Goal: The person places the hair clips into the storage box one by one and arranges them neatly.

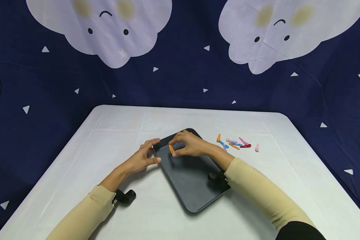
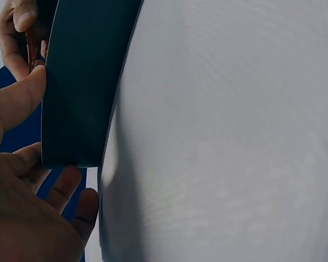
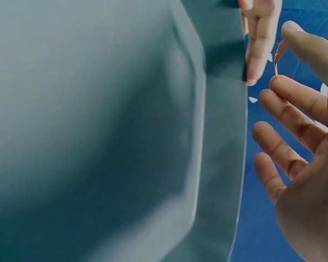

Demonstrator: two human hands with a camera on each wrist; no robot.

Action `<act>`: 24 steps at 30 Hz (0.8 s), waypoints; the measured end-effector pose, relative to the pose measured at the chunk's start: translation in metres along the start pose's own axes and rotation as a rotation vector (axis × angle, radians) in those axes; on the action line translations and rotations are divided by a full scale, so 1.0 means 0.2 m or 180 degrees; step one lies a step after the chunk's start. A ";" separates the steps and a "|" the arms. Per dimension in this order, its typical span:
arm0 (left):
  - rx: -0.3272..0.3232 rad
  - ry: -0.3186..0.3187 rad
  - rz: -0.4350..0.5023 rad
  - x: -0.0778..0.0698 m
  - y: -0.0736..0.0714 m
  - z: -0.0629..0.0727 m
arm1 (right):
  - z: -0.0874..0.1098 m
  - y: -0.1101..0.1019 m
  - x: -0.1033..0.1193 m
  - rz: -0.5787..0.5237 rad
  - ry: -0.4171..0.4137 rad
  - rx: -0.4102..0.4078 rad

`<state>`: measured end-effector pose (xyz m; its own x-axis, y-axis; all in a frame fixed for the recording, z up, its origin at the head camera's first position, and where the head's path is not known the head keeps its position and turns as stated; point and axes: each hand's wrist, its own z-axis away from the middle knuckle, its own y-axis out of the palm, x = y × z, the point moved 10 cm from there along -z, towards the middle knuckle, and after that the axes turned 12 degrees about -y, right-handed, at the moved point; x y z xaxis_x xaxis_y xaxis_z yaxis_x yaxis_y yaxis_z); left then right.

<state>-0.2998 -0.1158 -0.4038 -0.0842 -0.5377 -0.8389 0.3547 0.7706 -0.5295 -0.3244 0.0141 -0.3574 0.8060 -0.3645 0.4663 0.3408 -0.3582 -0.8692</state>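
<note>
Orange clip point(image 1: 171, 149): over the tray's point(image 1: 189, 190) far end; uneven finger pressure could make it slip.
Right hand point(image 1: 191, 144): thumb and fingertip pinch the clip.
Tray: on the table point(image 1: 117, 130); a nudge could slide it.
Left hand point(image 1: 140, 160): fingers spread, touching tray corner.
Other clips point(image 1: 236, 143): right of tray.

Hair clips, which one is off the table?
The orange clip pinched in the right hand; the other clips, two orange ones included, lie on the white table.
</note>
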 end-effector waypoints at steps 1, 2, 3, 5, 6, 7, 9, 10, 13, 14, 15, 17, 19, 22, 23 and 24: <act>0.0010 0.0006 -0.0009 0.00 0.00 0.00 | 0.00 0.01 -0.01 0.0005 0.0019 0.0034; 0.0012 0.0002 -0.0019 0.00 0.01 0.00 | 0.00 0.03 -0.01 0.0014 0.0024 0.0066; 0.0016 0.0000 -0.0027 0.00 0.01 0.00 | 0.00 0.04 -0.01 0.0023 0.0029 0.0099; 0.0020 -0.0006 -0.0032 0.00 0.01 0.00 | -0.01 0.07 -0.01 0.0056 0.0029 0.0161; 0.0025 -0.0006 -0.0033 0.00 0.02 0.00 | -0.01 0.08 -0.01 0.0072 0.0013 0.0182; 0.0033 0.0001 -0.0033 -0.01 0.02 0.00 | -0.01 0.09 -0.01 0.0093 0.0002 0.0204; 0.0049 0.0007 -0.0031 -0.01 0.02 0.00 | -0.02 0.11 0.00 0.0099 -0.0024 0.0247; 0.0056 0.0007 -0.0029 -0.01 0.02 0.00 | -0.02 0.12 0.00 0.0106 -0.0045 0.0264; 0.0057 0.0013 -0.0050 -0.01 0.02 0.00 | -0.03 0.15 0.01 0.0084 -0.0111 0.0302; 0.0045 0.0016 -0.0066 -0.01 0.02 0.00 | -0.04 0.16 0.01 0.0066 -0.0138 0.0307; 0.0032 0.0020 -0.0080 -0.01 0.02 0.00 | -0.04 0.17 0.02 0.0070 -0.0158 0.0319; 0.0003 0.0027 -0.0108 -0.01 0.01 0.00 | -0.05 0.19 0.02 0.0056 -0.0194 0.0337; -0.0011 0.0041 -0.0127 -0.01 0.01 0.00 | -0.06 0.21 0.02 0.0050 -0.0212 0.0366; -0.0003 0.0052 -0.0119 -0.01 0.02 0.00 | -0.06 0.24 0.02 0.0058 -0.0218 0.0408; 0.0002 0.0058 -0.0112 -0.01 0.02 0.00 | -0.06 0.25 0.01 0.0065 -0.0213 0.0412; 0.0006 0.0060 -0.0107 -0.01 0.02 0.00 | -0.06 0.25 0.01 0.0070 -0.0210 0.0407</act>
<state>-0.2985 -0.1123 -0.4042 -0.1136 -0.5566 -0.8230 0.3532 0.7516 -0.5571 -0.3114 -0.0153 -0.3984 0.8427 -0.3122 0.4387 0.3782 -0.2368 -0.8949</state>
